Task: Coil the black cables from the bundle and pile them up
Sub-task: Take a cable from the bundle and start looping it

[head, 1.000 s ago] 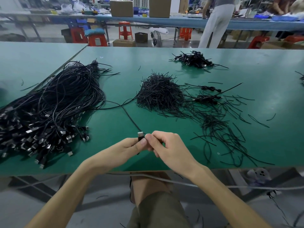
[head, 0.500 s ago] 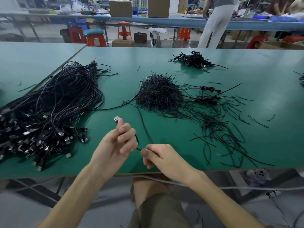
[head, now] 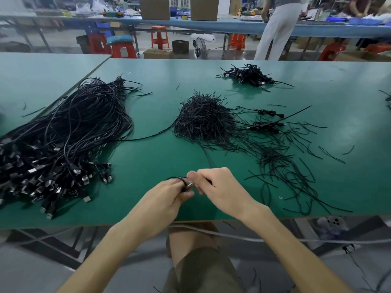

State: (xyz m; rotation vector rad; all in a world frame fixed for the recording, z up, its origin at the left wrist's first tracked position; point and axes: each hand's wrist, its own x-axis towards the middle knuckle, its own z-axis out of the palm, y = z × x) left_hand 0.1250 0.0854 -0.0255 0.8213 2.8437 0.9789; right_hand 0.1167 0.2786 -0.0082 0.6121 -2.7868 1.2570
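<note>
A big bundle of black cables [head: 63, 140] with metal plugs lies on the left of the green table [head: 349, 85]. One black cable [head: 148, 135] runs from it toward my hands near the front edge. My left hand [head: 169, 199] grips a small loop of this cable with its plug end. My right hand [head: 215, 187] pinches the same cable right beside it, fingers touching the left hand's. A pile of coiled cables [head: 247, 75] sits at the far middle.
A heap of short black ties [head: 205, 121] lies mid-table, with loose ties [head: 285, 166] scattered to the right and two coiled cables [head: 266, 119] among them. A person in white trousers [head: 277, 28] stands beyond the table, near red stools and cardboard boxes.
My left hand, raised with the plug half a second ago, has come down and met my right hand. A loop of cable now sits around the left fingers.
</note>
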